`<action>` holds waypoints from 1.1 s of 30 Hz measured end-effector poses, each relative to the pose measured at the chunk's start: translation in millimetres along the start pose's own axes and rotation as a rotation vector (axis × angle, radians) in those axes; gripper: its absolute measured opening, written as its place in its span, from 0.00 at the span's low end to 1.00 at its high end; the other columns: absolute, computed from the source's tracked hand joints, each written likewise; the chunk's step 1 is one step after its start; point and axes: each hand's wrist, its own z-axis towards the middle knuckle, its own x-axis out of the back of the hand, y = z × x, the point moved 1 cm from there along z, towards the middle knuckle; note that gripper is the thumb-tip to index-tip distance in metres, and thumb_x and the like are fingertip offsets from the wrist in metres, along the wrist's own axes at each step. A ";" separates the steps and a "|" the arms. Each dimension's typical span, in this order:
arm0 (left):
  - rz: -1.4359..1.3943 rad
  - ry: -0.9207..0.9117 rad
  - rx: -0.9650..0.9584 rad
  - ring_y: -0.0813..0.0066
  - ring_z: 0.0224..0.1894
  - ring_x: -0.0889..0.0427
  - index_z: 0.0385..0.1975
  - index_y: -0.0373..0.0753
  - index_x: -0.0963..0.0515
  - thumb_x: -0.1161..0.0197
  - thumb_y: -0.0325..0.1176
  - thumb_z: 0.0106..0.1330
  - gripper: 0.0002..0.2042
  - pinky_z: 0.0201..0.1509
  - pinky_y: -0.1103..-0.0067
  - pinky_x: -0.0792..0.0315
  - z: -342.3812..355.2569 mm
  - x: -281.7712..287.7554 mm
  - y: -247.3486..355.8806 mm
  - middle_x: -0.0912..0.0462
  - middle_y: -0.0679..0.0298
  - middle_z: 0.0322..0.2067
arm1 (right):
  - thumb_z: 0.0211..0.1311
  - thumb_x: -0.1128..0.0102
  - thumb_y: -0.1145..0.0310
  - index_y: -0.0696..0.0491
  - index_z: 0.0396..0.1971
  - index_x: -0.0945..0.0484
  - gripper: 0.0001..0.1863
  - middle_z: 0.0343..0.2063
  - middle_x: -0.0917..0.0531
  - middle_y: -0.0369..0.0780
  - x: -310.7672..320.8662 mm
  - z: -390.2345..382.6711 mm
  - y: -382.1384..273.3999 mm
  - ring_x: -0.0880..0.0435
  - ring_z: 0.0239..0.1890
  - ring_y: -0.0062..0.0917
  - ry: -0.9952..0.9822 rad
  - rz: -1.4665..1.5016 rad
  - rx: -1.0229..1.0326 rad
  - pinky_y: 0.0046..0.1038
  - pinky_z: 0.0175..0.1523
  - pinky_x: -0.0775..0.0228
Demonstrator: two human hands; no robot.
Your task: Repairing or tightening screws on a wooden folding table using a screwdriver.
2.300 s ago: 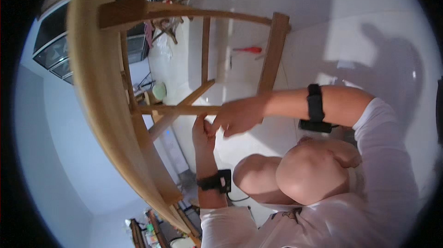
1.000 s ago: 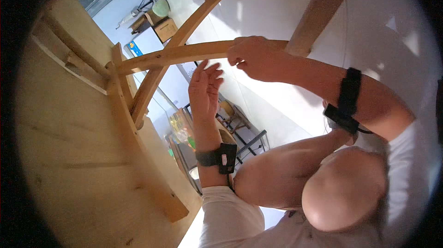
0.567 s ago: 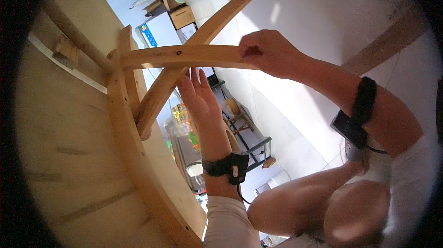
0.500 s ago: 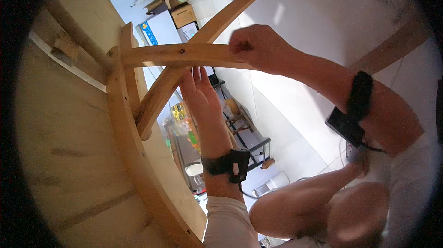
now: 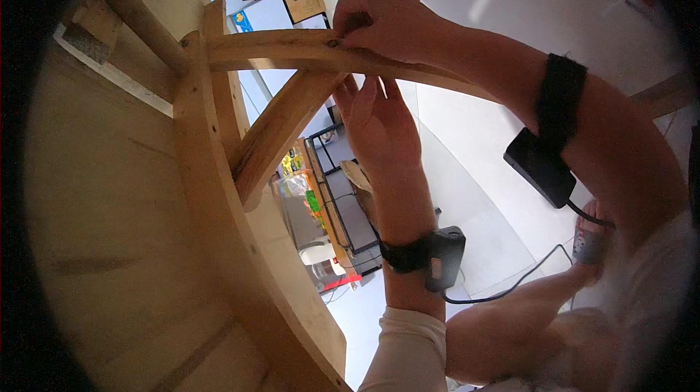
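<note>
Two wooden bars cross in front of me: an upper bar (image 5: 270,49) with a dark round spot, and a slanting bar (image 5: 284,118) passing beneath it. My right hand (image 5: 397,24) is over the upper bar, its fingers curled and pinched right at that dark spot. Whatever may be between those fingertips is hidden. Below the crossing, my left hand (image 5: 383,129) reaches up with fingers stretched out, palm showing. Its fingertips are at the underside of the bars and partly hidden by them. A black strapped device sits on each forearm.
The bars join a curved wooden frame edge (image 5: 219,210) along a broad wooden panel (image 5: 109,202) on the left. Behind lie a cardboard box (image 5: 305,2), a black metal rack (image 5: 328,148) and a pale tiled floor (image 5: 474,195). A cable (image 5: 510,290) hangs from the left forearm's device.
My right hand has moved left along the upper bar to the dark spot. The left hand has shifted right beneath the crossing. The whole view has shifted a little.
</note>
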 end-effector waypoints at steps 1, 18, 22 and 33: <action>0.005 -0.063 0.001 0.68 0.53 0.37 0.46 0.39 0.35 0.46 0.22 0.53 0.18 0.58 0.72 0.41 -0.6 -1.6 -1.1 0.33 0.61 0.47 | 0.46 0.42 0.71 0.55 0.25 0.23 0.06 0.24 0.20 0.40 -1.4 -0.8 1.4 0.21 0.26 0.24 0.022 0.038 -0.005 0.25 0.35 0.30; 0.348 0.150 0.184 0.67 0.51 0.33 0.48 0.33 0.36 0.46 0.24 0.55 0.19 0.53 0.74 0.35 -95.8 32.9 40.3 0.35 0.55 0.51 | 0.45 0.41 0.75 0.55 0.24 0.22 0.04 0.22 0.21 0.39 -2.4 8.5 -6.0 0.23 0.25 0.23 -0.037 0.117 -0.020 0.24 0.34 0.31; 0.334 0.129 0.162 0.68 0.50 0.33 0.49 0.32 0.37 0.48 0.25 0.57 0.19 0.52 0.72 0.35 -97.2 20.3 28.7 0.36 0.55 0.52 | 0.46 0.43 0.75 0.55 0.24 0.21 0.03 0.23 0.21 0.39 0.2 10.5 -7.5 0.23 0.26 0.24 -0.035 0.070 0.077 0.24 0.33 0.31; 0.334 0.173 0.132 0.69 0.50 0.32 0.49 0.32 0.37 0.51 0.22 0.58 0.17 0.51 0.74 0.32 -103.3 17.5 30.0 0.36 0.55 0.52 | 0.47 0.44 0.75 0.56 0.23 0.21 0.03 0.20 0.21 0.40 -1.5 12.7 -10.4 0.23 0.22 0.24 -0.003 -0.021 0.121 0.26 0.29 0.31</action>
